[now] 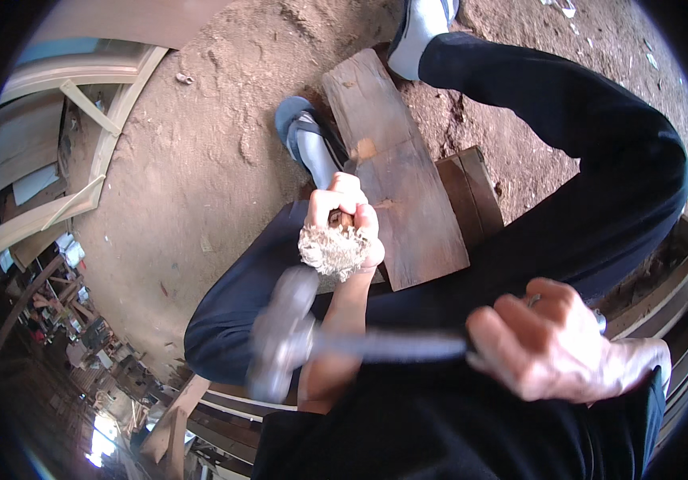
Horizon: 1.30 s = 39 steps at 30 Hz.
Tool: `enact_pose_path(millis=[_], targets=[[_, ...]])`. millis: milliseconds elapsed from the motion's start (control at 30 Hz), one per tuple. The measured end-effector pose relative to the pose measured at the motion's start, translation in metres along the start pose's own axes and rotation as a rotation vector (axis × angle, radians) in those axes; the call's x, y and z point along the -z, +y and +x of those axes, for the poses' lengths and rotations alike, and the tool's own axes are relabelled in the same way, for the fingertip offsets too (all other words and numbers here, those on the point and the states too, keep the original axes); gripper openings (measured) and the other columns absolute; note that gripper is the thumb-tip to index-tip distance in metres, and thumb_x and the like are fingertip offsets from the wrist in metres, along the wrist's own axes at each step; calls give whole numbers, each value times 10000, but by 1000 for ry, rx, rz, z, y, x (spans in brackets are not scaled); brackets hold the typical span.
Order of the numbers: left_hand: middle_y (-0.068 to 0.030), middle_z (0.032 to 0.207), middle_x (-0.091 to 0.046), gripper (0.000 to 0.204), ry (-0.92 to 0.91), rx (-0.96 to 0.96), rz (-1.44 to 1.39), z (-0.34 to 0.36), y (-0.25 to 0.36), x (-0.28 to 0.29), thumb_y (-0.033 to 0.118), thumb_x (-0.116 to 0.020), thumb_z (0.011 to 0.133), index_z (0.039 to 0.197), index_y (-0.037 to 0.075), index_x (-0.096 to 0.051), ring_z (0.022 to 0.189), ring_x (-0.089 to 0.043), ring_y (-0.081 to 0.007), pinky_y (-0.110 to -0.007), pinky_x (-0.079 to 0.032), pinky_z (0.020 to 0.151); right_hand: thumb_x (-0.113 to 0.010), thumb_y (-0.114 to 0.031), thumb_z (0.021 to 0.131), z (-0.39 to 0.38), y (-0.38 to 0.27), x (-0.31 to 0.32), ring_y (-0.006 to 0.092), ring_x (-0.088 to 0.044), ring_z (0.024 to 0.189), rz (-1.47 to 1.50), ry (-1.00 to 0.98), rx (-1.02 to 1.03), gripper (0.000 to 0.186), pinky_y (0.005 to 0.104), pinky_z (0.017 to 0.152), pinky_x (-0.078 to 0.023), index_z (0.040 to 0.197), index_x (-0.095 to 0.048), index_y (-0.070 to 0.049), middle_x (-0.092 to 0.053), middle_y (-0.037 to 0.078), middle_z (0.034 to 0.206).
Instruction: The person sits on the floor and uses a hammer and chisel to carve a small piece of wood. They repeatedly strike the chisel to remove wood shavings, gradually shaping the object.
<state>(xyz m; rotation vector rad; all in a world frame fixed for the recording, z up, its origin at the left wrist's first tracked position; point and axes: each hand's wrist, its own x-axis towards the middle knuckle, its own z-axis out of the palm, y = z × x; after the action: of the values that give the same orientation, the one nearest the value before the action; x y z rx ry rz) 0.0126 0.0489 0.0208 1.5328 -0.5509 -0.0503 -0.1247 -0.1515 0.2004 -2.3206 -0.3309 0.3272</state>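
Note:
My left hand [342, 200] is closed around a chisel [339, 220] whose top end is a pale, frayed, mushroomed mass [333, 250]; its dark blade is partly visible at a long wooden plank [413, 214]. My right hand [534, 340] grips the metal handle of a hammer [385, 346]. The hammer's head [280, 336], blurred by motion, hangs over my left forearm, just below the chisel's top. A second, darker board [472, 196] lies under the plank's right side, between my legs in dark trousers [632, 168].
My sandalled feet [312, 144] rest on sandy, dusty ground [200, 120]. At the far left are pale wooden frames [80, 206] and a cluttered heap of timber and small items [80, 328]. Slatted wood [670, 300] lies at the right and beneath me.

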Motion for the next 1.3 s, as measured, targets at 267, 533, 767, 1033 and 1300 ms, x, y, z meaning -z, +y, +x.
enact_pose_path(millis=[267, 533, 767, 1033, 1300], targets=[[-75, 755, -468, 182, 28, -31, -95, 7, -15, -3, -9, -561, 846, 894, 55, -396, 702, -454, -166, -302, -402, 679, -773, -225, 814, 4, 5, -3, 166, -492, 439, -36, -4, 13, 280, 354, 468, -436, 887, -562, -55, -423, 9, 607], [-62, 748, -474, 186, -40, -68, -63, 1, -13, 2, -28, -573, 801, 878, 51, -424, 686, -455, -170, -298, -406, 641, -800, -217, 805, 7, 16, -6, 241, -548, 465, 43, -112, -97, 315, 385, 520, -485, 930, -566, -48, -518, 47, 632], [-74, 758, -511, 220, -25, -32, 22, -6, -9, -3, -81, -584, 773, 895, 35, -443, 722, -493, -178, -300, -441, 686, -762, -155, 857, 0, 11, -17, 268, -596, 498, 280, 1, -157, 212, 379, 518, -498, 922, -607, -27, -583, 85, 633], [-60, 856, -481, 308, -36, 54, -39, -10, 10, -19, -147, -638, 781, 955, 35, -460, 761, -499, -135, -264, -462, 703, -735, -112, 893, -14, 11, -39, 356, -628, 518, 504, 120, -305, 195, 443, 503, -503, 903, -571, -6, -611, 140, 622], [-57, 1048, -517, 615, 51, 55, 68, -1, 10, -7, 293, -793, 839, 1250, 38, -413, 907, -529, -160, -346, -442, 868, -714, -153, 946, -22, 9, -34, 268, -629, 485, 543, 233, -354, 211, 390, 483, -485, 896, -593, 12, -591, 158, 602]])
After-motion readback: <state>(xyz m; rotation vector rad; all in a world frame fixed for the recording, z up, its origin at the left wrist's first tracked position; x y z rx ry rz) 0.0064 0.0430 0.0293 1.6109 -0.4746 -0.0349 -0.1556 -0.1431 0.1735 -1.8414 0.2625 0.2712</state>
